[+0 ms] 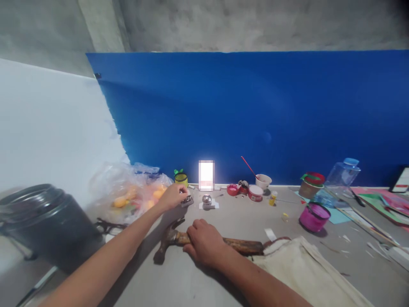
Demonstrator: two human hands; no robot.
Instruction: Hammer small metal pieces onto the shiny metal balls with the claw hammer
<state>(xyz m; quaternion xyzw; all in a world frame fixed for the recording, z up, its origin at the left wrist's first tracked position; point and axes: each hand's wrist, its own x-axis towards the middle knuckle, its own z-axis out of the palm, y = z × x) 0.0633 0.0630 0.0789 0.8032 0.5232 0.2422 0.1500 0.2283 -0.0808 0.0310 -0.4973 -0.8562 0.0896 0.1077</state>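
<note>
My left hand (173,196) reaches forward and is closed on a small shiny metal piece (187,200) just above the grey table top. A round silvery ball (206,199) sits on a white scrap just right of it. My right hand (203,241) lies over the wooden handle of a claw hammer (245,246), fingers curled round it near the dark metal head (166,245). The hammer rests flat on the table.
A dark bucket (44,224) stands at the left, with a clear plastic bag of orange things (128,194) behind it. Small cups and lids (255,192), a pink bowl (314,216), a clear jug (341,177) and coloured paper (388,204) lie along the blue board (255,115). A cream cloth (306,266) lies at the right.
</note>
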